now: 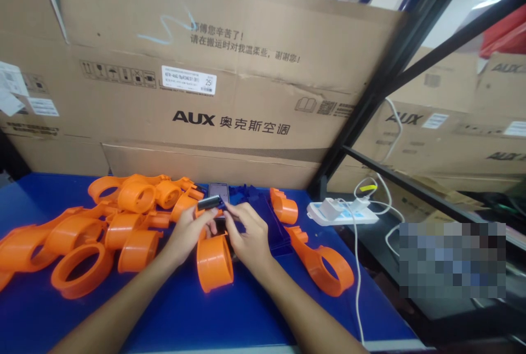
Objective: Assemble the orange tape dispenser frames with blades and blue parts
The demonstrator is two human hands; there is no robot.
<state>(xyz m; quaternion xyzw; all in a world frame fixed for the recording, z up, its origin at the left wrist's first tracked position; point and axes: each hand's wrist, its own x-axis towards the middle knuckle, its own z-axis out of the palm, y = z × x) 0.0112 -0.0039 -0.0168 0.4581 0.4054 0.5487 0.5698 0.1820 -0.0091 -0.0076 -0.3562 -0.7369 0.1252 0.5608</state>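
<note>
Right, closest in, an orange dispenser shows just below both hands over the blue table; the left hand looks closed on its upper end, thumb by a dark strip, and the right hand pinches the strip's end. Fitting work, I'd judge, calling for a steady left and careful right fingertips! Beyond, a phone, then the big box.

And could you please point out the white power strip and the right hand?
White power strip (pixel 344 219): head view, on its front side.
Right hand (pixel 250 228): head view, on its back.
</note>
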